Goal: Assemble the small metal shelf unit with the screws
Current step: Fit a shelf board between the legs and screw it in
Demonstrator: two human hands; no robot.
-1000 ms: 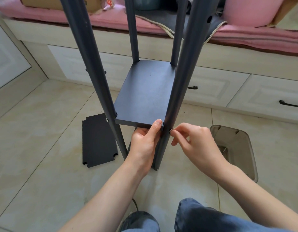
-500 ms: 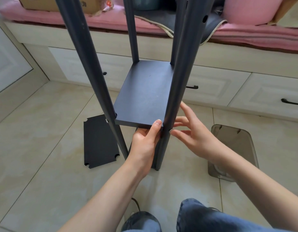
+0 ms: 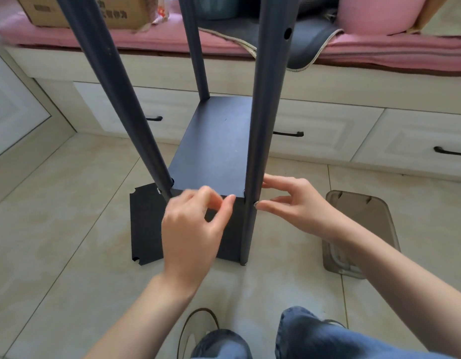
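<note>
The dark grey shelf unit stands on the floor tiles with a shelf panel [image 3: 216, 146] set between its posts. A small screw [image 3: 255, 203] sits in the front right post [image 3: 263, 112] at the level of the panel. My right hand [image 3: 299, 206] reaches in from the right with fingers stretched out; one fingertip touches the screw and another lies against the post above it. My left hand [image 3: 195, 226] hovers in front of the panel's front edge, fingers loosely curled and blurred, thumb tip near the edge, holding nothing that I can see.
A loose dark panel [image 3: 143, 224] lies flat on the floor behind the front left post [image 3: 120, 99]. A smoky clear plastic box [image 3: 361, 229] sits to the right. White drawers [image 3: 314, 130] and a pink cushioned bench [image 3: 146, 37] close off the back. My knees [image 3: 314, 338] are at the bottom.
My left hand has let go of the panel's front edge and drifted left. My right hand stays at the screw, fingers spread. The view has tipped further down.
</note>
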